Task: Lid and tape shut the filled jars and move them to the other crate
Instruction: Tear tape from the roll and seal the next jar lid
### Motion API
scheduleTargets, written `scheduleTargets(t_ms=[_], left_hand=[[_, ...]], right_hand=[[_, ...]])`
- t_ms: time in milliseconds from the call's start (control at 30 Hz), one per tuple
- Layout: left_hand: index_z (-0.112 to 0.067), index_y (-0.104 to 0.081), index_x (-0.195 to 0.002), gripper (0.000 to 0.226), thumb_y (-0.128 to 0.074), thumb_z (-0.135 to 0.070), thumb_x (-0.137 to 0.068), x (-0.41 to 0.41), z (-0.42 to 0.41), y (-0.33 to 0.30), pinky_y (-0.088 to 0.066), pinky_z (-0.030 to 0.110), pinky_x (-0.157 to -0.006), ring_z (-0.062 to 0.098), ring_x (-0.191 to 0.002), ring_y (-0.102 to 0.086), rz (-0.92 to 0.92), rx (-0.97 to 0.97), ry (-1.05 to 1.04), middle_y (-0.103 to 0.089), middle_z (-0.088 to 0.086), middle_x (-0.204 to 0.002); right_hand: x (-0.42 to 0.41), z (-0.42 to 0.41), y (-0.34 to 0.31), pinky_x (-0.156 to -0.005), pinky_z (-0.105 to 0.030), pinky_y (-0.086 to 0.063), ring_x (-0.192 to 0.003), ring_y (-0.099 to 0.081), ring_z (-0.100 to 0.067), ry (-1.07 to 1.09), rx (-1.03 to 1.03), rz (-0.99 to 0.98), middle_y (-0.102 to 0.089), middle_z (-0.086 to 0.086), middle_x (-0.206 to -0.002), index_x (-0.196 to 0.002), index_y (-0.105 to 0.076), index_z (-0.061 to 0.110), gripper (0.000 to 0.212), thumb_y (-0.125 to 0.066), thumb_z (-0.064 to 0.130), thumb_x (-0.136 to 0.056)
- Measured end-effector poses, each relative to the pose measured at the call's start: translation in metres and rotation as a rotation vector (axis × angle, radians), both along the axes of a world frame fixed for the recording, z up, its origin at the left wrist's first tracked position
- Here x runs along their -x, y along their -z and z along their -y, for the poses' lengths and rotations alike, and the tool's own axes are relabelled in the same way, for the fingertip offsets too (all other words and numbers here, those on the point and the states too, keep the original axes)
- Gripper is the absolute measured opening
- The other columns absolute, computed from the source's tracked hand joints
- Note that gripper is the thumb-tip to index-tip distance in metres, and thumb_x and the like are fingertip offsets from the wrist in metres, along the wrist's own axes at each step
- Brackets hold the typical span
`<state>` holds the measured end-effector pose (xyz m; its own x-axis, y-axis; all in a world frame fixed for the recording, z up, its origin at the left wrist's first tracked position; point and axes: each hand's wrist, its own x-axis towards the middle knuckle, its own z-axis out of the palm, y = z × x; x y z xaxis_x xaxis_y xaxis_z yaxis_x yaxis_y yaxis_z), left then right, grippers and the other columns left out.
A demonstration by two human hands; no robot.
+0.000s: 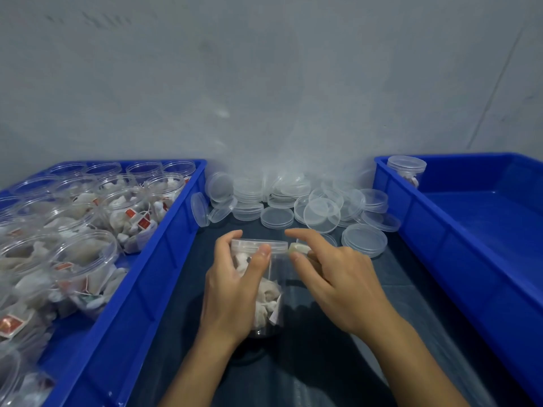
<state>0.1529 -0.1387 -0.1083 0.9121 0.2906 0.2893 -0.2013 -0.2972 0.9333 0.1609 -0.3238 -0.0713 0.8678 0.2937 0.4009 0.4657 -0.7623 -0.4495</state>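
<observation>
Left hand [232,286] gripping lidded jar [261,277] (upright)

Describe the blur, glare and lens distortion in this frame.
Head view: wide-angle bending bows the left crate and right crate outward; the lid pile smears hazily into the wall; the left crate's open jars look soft; both hands and the held jar stay fairly sharp.

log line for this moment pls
left hand grips lidded jar | right hand pinches tape at lid | right crate holds one jar
</observation>
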Motion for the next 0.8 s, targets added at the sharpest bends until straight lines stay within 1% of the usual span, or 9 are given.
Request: scheduleTargets(t_ms=[67, 167, 300, 400, 500, 567, 667, 733, 800], left_hand=[[-0.043, -0.053, -0.130, 0.064, -0.059, -0.080, -0.078, 0.000, 0.001, 0.000, -0.053, 0.032, -0.083, 0.001, -0.094, -0.071, -0.002, 0.016, 0.034, -0.073, -0.021, -0.102], [-0.045, -0.054, -0.127, 0.060, -0.059, -0.079, -0.078, 0.000, 0.000, 0.000, -0.055, 0.035, -0.083, 0.006, -0.092, -0.073, -0.007, 0.041, 0.071, -0.074, -0.017, -0.102], [-0.039, -0.058, -0.124, 0.059, -0.062, -0.075, -0.077, -0.001, -0.002, 0.000, -0.056, 0.033, -0.081, 0.009, -0.091, -0.074, -0.013, 0.111, 0.123, -0.074, -0.015, -0.102], [-0.037, -0.060, -0.125, 0.061, -0.063, -0.074, -0.076, -0.002, -0.003, 0.000, -0.055, 0.029, -0.081, 0.010, -0.092, -0.074, -0.009, 0.137, 0.140, -0.075, -0.012, -0.102], [-0.037, -0.059, -0.126, 0.062, -0.065, -0.073, -0.076, -0.002, -0.003, 0.001, -0.059, 0.038, -0.084, 0.012, -0.092, -0.075, -0.017, 0.144, 0.149, -0.075, -0.010, -0.101], [-0.039, -0.055, -0.130, 0.067, -0.064, -0.076, -0.076, -0.001, -0.003, 0.001, -0.060, 0.038, -0.085, 0.010, -0.094, -0.075, -0.024, 0.117, 0.152, -0.074, -0.014, -0.105], [-0.043, -0.042, -0.141, 0.083, -0.061, -0.085, -0.071, 0.001, -0.001, 0.000, -0.052, 0.025, -0.082, -0.004, -0.099, -0.070, -0.059, 0.024, 0.104, -0.072, -0.024, -0.108], [-0.043, -0.042, -0.137, 0.085, -0.058, -0.089, -0.067, 0.002, 0.001, -0.003, -0.047, 0.019, -0.079, -0.013, -0.100, -0.064, -0.069, -0.096, 0.024, -0.069, -0.030, -0.106], [-0.040, -0.051, -0.130, 0.081, -0.055, -0.090, -0.067, 0.003, 0.003, -0.007, -0.049, 0.025, -0.082, -0.004, -0.102, -0.063, -0.042, -0.215, -0.085, -0.066, -0.022, -0.108]], right_hand=[[-0.003, 0.005, -0.001, -0.075, -0.047, -0.048, -0.069, -0.058, -0.016, 0.000, -0.019, -0.011, -0.051, 0.017, -0.057, -0.139, -0.047, 0.048, 0.037, -0.038, 0.052, -0.103], [-0.007, 0.009, 0.000, -0.076, -0.044, -0.049, -0.067, -0.054, -0.013, -0.004, -0.049, -0.026, -0.054, 0.022, -0.058, -0.136, -0.052, 0.048, 0.034, -0.044, 0.052, -0.103], [-0.009, 0.008, 0.002, -0.075, -0.041, -0.049, -0.064, -0.051, -0.007, -0.008, -0.061, -0.028, -0.057, 0.022, -0.060, -0.132, -0.055, 0.050, 0.030, -0.046, 0.053, -0.103], [-0.008, 0.007, 0.004, -0.073, -0.039, -0.049, -0.061, -0.050, -0.006, -0.007, -0.051, -0.027, -0.055, 0.022, -0.058, -0.132, -0.055, 0.050, 0.030, -0.045, 0.053, -0.104], [-0.007, 0.004, 0.006, -0.076, -0.041, -0.052, -0.066, -0.056, -0.010, 0.018, -0.032, -0.021, -0.055, 0.017, -0.056, -0.130, -0.055, 0.052, 0.030, -0.043, 0.056, -0.103], [-0.006, 0.002, 0.006, -0.077, -0.040, -0.053, -0.072, -0.063, -0.012, 0.046, -0.022, 0.004, -0.061, 0.015, -0.062, -0.128, -0.054, 0.053, 0.033, -0.040, 0.060, -0.100], [-0.004, 0.000, 0.007, -0.074, -0.038, -0.053, -0.070, -0.063, -0.011, 0.072, -0.039, 0.036, -0.062, 0.015, -0.062, -0.126, -0.056, 0.052, 0.036, -0.039, 0.061, -0.095], [-0.003, 0.000, 0.006, -0.073, -0.038, -0.052, -0.069, -0.062, -0.011, 0.077, -0.044, 0.044, -0.059, 0.015, -0.060, -0.126, -0.058, 0.050, 0.035, -0.042, 0.060, -0.097], [-0.002, -0.002, 0.004, -0.072, -0.039, -0.053, -0.069, -0.063, -0.012, 0.079, -0.042, 0.054, -0.061, 0.015, -0.061, -0.126, -0.060, 0.047, 0.031, -0.046, 0.057, -0.100]])
